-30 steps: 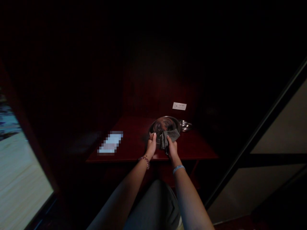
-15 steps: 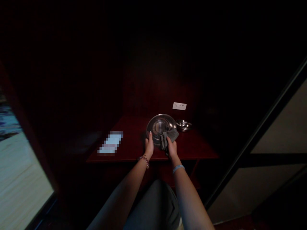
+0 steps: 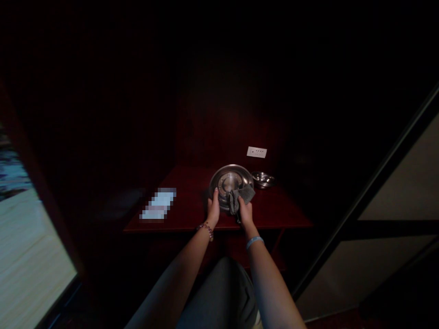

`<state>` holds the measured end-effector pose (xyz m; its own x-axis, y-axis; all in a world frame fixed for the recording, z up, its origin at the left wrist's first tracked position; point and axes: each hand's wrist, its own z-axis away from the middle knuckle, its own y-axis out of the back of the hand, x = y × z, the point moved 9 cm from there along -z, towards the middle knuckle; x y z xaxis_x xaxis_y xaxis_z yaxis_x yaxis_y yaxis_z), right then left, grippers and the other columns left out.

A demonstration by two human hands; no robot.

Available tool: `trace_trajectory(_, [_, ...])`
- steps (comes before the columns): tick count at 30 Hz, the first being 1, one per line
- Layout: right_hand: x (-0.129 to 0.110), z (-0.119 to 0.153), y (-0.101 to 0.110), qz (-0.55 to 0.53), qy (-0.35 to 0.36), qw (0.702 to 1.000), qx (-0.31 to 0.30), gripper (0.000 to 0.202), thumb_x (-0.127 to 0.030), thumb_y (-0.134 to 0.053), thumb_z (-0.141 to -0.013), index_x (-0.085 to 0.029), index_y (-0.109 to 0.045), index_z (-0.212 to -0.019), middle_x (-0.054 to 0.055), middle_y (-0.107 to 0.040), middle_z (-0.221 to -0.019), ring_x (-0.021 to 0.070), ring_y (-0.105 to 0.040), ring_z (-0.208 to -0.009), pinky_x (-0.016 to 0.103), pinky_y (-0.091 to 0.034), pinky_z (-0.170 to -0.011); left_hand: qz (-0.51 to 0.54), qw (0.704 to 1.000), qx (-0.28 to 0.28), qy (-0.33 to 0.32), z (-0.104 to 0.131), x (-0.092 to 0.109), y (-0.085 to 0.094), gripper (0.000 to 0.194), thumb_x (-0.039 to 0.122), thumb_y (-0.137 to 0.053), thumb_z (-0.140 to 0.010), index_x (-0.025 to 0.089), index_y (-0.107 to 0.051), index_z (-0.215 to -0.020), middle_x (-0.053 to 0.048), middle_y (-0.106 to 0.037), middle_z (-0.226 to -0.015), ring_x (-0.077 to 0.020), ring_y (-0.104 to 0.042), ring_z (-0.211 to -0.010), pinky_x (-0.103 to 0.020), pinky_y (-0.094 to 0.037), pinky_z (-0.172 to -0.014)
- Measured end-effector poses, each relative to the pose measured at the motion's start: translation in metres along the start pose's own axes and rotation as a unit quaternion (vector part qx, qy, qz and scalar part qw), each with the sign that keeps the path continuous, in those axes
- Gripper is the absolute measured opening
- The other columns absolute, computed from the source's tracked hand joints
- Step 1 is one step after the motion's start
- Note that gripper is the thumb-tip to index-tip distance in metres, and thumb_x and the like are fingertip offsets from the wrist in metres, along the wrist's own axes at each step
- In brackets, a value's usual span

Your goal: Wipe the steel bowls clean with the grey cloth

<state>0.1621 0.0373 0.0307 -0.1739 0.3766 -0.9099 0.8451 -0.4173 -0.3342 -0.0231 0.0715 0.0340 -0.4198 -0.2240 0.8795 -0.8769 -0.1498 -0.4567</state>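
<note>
A shiny round metal basin (image 3: 222, 177) is tilted toward me above the dark red shelf. My left hand (image 3: 213, 209) grips its near left rim, thumb on the inner side and fingers hidden behind. In my right hand (image 3: 245, 213) is a folded grey cloth (image 3: 246, 194), pressed against the basin's near right side. The cloth covers part of the rim there. Just behind and to the right, a smaller metal bowl (image 3: 263, 179) rests on the shelf.
The dark red wooden shelf (image 3: 192, 218) has its front edge close to me. A pixelated pale flat item (image 3: 158, 204) lies at its left. On the back wall is a white socket plate (image 3: 257, 152). Dark side walls close in the space.
The basin has shifted and tilted very slightly, its far rim a touch lower in view. Both hands keep their holds, with the cloth at nearly the same spot.
</note>
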Motion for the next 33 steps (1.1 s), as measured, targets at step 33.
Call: trace_trajectory(33, [-0.003, 0.001, 0.006, -0.008, 0.013, 1.000, 0.026, 0.044, -0.043, -0.070, -0.074, -0.008, -0.073, -0.101, 0.011, -0.076, -0.099, 0.0217, -0.070, -0.089, 0.027, -0.052, -0.079, -0.021, 0.988, -0.131, -0.083, 0.001, 0.001, -0.027, 0.035, 0.031, -0.074, -0.074, 0.016, -0.071, -0.105, -0.011, -0.072, -0.117, -0.0218, -0.064, -0.117, -0.038, -0.041, -0.110])
